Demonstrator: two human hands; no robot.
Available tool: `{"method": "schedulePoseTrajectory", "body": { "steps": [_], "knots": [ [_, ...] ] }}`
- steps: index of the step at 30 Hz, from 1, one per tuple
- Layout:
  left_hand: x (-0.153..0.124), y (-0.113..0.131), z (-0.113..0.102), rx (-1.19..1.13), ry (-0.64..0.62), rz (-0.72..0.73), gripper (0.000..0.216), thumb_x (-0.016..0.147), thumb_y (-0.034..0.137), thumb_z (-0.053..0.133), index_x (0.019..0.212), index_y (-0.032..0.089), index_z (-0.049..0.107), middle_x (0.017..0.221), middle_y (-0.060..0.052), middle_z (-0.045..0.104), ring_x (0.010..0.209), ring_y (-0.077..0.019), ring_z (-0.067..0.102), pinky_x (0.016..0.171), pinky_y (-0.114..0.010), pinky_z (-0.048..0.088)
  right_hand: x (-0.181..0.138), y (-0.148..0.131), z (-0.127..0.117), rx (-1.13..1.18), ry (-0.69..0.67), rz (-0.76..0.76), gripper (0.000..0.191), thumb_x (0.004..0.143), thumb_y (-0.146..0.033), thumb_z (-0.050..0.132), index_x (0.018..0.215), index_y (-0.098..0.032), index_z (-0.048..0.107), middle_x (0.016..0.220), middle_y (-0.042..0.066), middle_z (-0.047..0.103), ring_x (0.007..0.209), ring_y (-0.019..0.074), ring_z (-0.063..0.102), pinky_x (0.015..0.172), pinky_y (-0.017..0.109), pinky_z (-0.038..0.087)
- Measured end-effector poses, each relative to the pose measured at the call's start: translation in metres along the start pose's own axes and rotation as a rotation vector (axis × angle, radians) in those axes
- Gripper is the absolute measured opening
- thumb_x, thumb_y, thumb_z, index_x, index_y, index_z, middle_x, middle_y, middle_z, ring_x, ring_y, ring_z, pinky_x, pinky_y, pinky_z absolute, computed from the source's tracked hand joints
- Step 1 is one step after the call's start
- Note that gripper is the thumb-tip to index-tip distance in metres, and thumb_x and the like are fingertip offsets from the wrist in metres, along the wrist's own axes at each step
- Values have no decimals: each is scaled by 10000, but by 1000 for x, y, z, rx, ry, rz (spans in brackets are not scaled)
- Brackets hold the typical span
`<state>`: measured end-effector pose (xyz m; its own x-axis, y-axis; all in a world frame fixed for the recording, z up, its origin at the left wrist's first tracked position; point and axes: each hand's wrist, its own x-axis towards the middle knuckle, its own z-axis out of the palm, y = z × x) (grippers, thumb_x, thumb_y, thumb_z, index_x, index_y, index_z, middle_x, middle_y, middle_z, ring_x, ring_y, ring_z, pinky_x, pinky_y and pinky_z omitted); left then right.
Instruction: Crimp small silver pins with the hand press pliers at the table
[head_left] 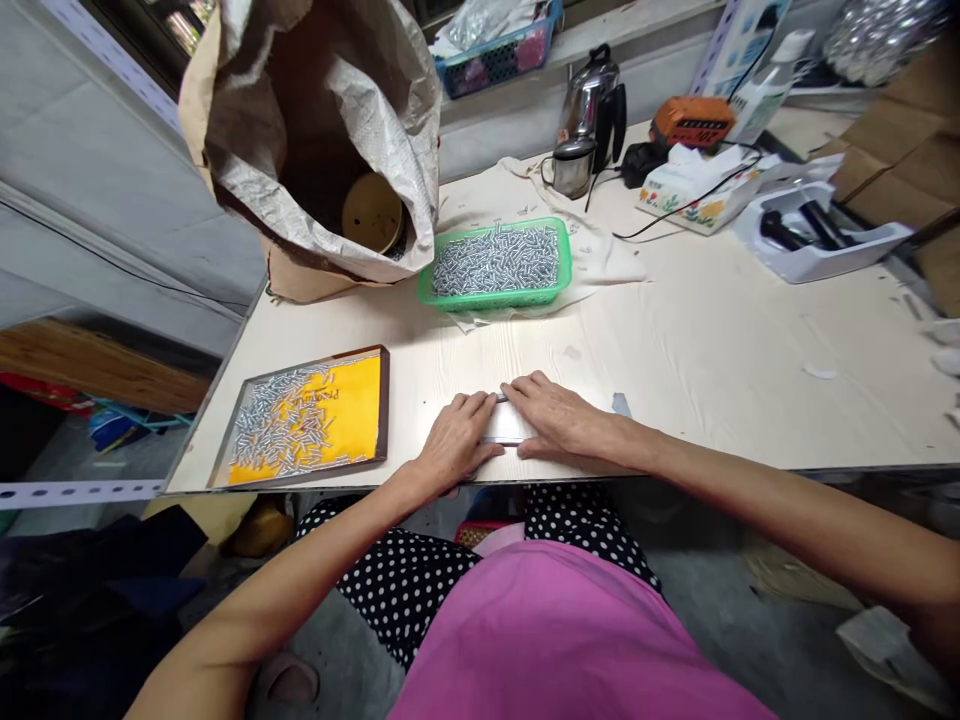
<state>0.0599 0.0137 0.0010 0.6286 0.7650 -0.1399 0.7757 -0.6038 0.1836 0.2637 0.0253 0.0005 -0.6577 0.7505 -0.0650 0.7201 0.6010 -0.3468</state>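
A small flat silvery plate with raised edges (504,426) lies on the table near its front edge. My left hand (454,440) is closed over its left end, with fingers on the far edge and thumb at the near edge. From the other side, my right hand (561,418) grips the right end in the same way. Both ends of the plate are hidden under my hands. Left of them, a shallow tray with a yellow bottom (358,405) holds many loose small metal pins, heaped toward its left side. Beyond my hands stands a green basket (564,285) full of similar pins.
A large open sack (401,130) with a round tan object (373,213) inside stands at the back left. Farther right are a metal kettle (592,95), a metal cup (573,168), an orange battery (691,122), a tissue pack (694,200) and a white tray (832,258). A cable crosses there.
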Motion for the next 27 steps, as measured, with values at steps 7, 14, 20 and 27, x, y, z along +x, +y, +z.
{"method": "schedulePoseTrajectory", "body": {
  "steps": [7,14,20,27],
  "knots": [
    [19,-7,-5,-64,-62,50,653,787,402,754,1325,160,472,1229,-115,546,1095,-280,479,954,-417,448,-4,-7,-11,2,-35,68,513,759,-321,786,1163,-75,587,1139,166,591,1030,282,518,840,381,452],
    [23,-9,1,-129,-10,-9,344,864,378,685,1120,153,639,974,-68,597,954,-244,497,823,-359,454,6,5,1,-107,25,46,261,843,-351,714,969,-129,662,1003,112,637,947,246,534,780,345,359],
    [24,-9,7,-148,23,-21,233,925,360,603,990,152,683,867,-59,599,899,-226,506,768,-336,441,10,14,19,-153,87,-60,148,931,-286,605,905,-147,650,887,75,643,867,213,524,732,331,294],
    [25,-10,9,-84,52,-38,241,933,375,583,1001,160,670,929,-73,627,926,-237,538,794,-359,479,13,17,20,-115,119,-41,164,929,-297,593,944,-143,647,911,88,622,863,220,502,741,331,315]
  ]
}}
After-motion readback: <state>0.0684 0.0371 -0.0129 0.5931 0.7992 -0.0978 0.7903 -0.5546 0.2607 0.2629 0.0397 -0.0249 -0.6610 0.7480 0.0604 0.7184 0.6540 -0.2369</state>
